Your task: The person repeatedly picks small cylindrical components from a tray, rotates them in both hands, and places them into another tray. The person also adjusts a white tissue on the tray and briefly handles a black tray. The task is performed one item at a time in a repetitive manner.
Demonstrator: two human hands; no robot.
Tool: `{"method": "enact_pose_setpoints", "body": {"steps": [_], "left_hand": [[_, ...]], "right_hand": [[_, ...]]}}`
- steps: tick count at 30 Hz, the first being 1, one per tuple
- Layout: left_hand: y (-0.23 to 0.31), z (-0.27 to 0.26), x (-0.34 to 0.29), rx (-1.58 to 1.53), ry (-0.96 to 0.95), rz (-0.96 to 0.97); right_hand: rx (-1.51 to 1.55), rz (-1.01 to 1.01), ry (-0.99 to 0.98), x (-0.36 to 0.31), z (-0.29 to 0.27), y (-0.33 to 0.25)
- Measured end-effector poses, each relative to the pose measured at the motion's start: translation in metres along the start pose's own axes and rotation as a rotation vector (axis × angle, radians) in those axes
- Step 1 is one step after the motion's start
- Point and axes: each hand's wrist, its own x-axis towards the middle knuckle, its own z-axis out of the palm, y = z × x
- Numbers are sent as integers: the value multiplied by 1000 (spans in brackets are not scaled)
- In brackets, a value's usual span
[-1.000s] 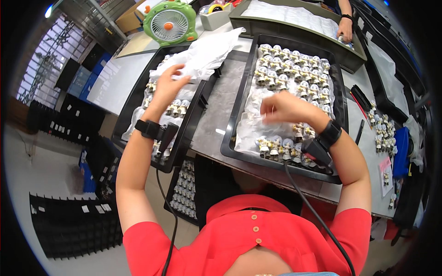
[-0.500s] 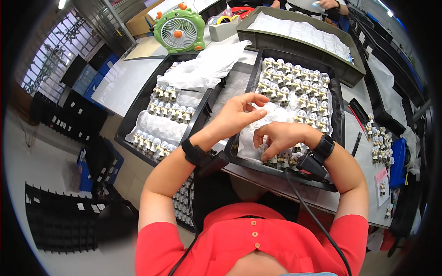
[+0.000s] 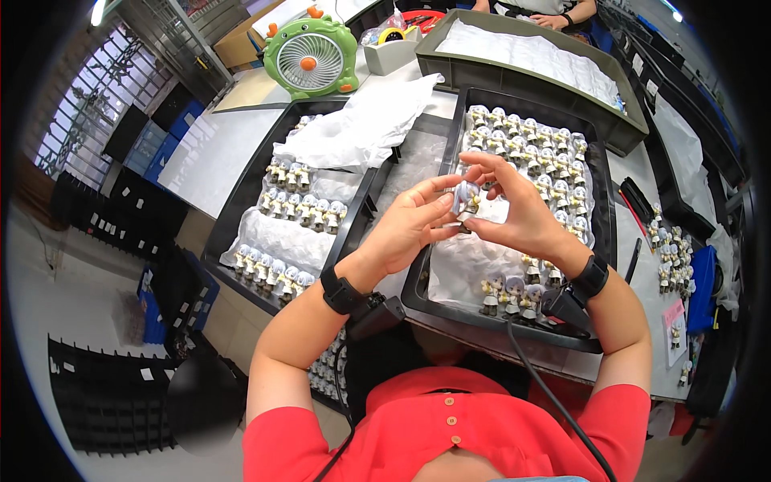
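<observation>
Between my two hands is a small figurine [image 3: 465, 198] with pale grey hair and a white and yellow outfit. My left hand [image 3: 411, 218] pinches it from the left with thumb and fingers. From the other side my right hand [image 3: 518, 210] curves around it, thumb and fingertips at its edge. Both hands are over the right black tray [image 3: 608, 265], where rows of similar figurines [image 3: 560, 191] lie on white wrapping sheet. A few more figurines [image 3: 511, 294] stand at that tray's near edge, close to my right wrist.
A second black tray [image 3: 210, 241] on the left holds figurine rows and crumpled white sheet [image 3: 353, 128]. Behind are a green fan [image 3: 312, 60] and an olive bin [image 3: 522, 72]. Loose figurines [image 3: 676, 257] lie at right near a blue object [image 3: 703, 281]. Another person's hand [image 3: 552, 22] shows at the back.
My right hand has lifted from the tray's near figurines up to my left hand. A figurine now shows between them. The other person's hand at the back has lowered.
</observation>
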Motion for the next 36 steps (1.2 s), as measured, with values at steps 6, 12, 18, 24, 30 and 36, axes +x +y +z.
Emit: {"method": "enact_pose_setpoints", "body": {"steps": [6,12,18,24,30,36], "left_hand": [[2,7,-1,184,-28,124],[-6,9,2,191,-3,180],[2,13,-1,1,-60,134],[2,10,1,-163,-156,99],[1,13,1,-97,-131,155],[1,12,1,-101,-150,160]], "right_hand": [[-1,-81,93,0,7,1],[0,-170,96,-2,19,5],[-13,-224,41,0,14,-1],[4,-195,77,-2,17,3],[-26,-230,94,-2,16,3],[-43,-244,106,-2,17,4]]}}
